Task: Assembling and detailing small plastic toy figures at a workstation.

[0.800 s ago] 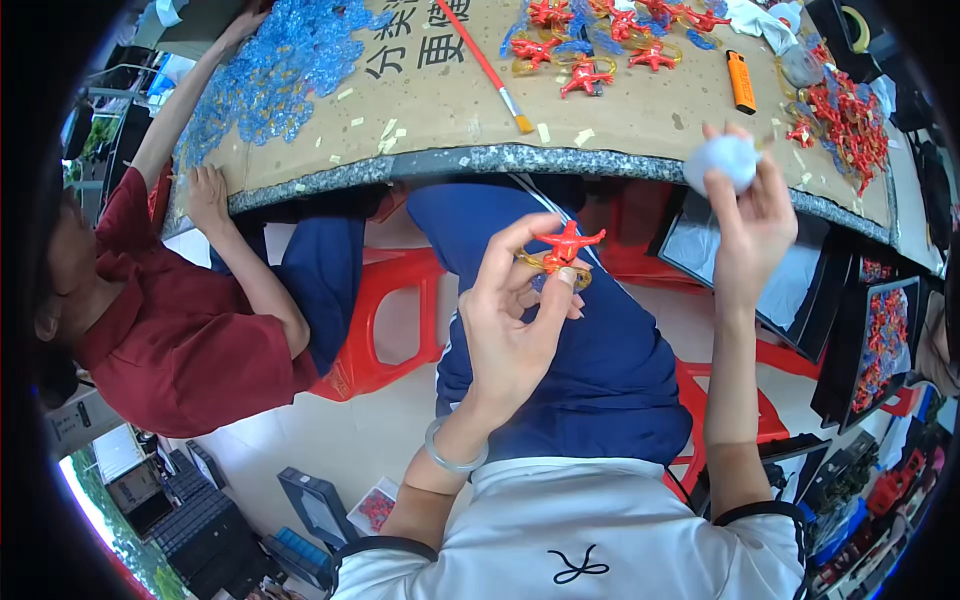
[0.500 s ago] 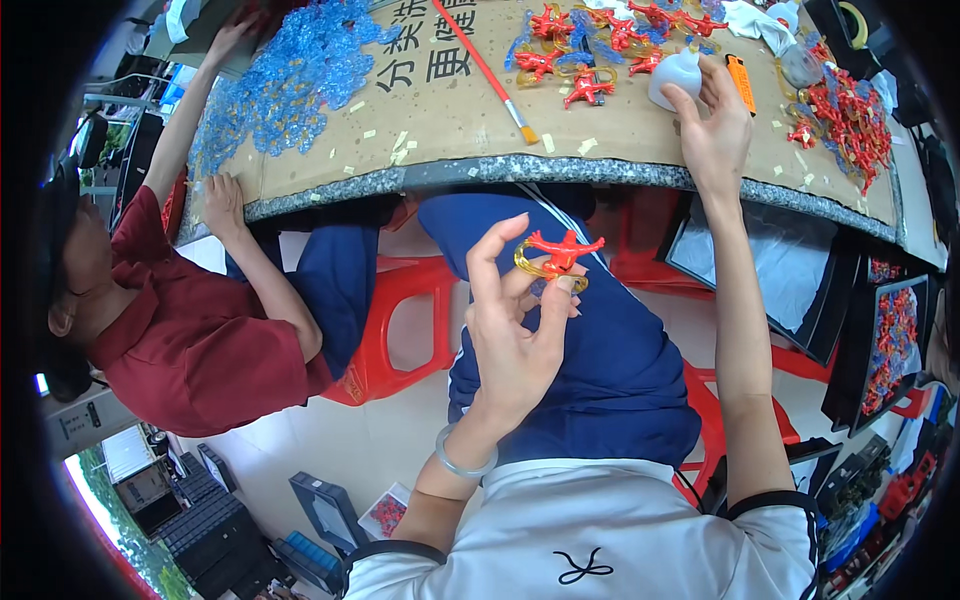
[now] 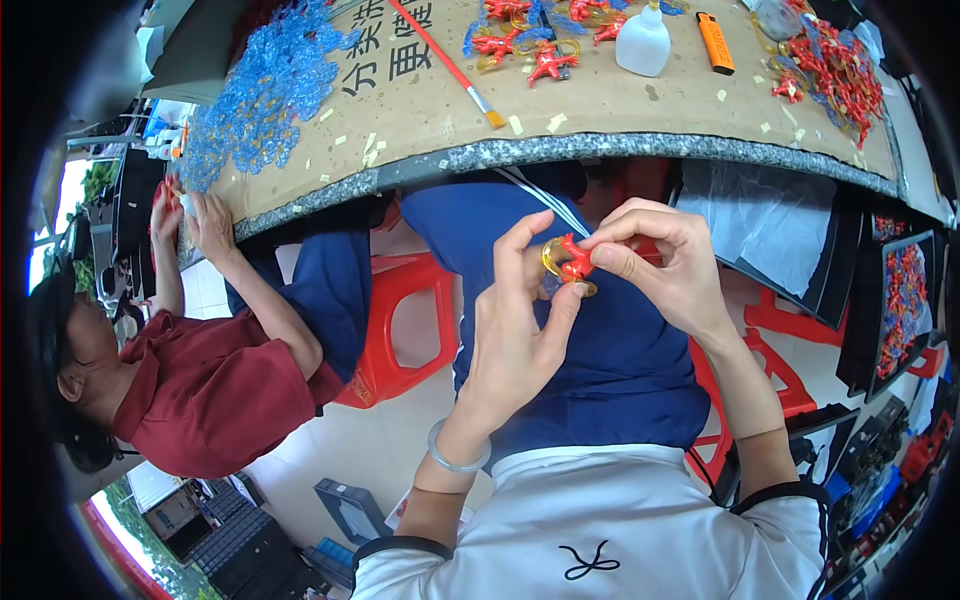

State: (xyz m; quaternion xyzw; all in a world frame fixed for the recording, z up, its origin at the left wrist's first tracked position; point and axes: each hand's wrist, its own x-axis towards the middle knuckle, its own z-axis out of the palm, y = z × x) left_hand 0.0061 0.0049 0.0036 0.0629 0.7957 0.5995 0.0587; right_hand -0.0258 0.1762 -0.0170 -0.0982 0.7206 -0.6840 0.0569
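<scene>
Above my lap, my left hand (image 3: 520, 315) pinches a small red toy figure (image 3: 577, 258) with a curved yellow translucent part around one side. My right hand (image 3: 660, 255) has thumb and forefinger closed on the figure's other side, so both hands hold it together. Part of the figure is hidden behind my fingers. On the table beyond stands a white squeeze bottle (image 3: 643, 45), upright, with an orange lighter (image 3: 715, 43) to its right. Several similar red figures with yellow and blue parts, among them one red figure (image 3: 552, 62), lie left of the bottle.
A pile of blue translucent pieces (image 3: 262, 95) covers the table's left. A red-handled brush (image 3: 445, 62) lies mid-table; red figures heap (image 3: 838, 80) at the right. A person in a dark red shirt (image 3: 215, 390) works at left. Trays (image 3: 903, 310) of pieces stand lower right.
My right hand has let go of the squeeze bottle, leaving it on the table, and come down to the red toy figure in my left hand. The co-worker's hands have come together.
</scene>
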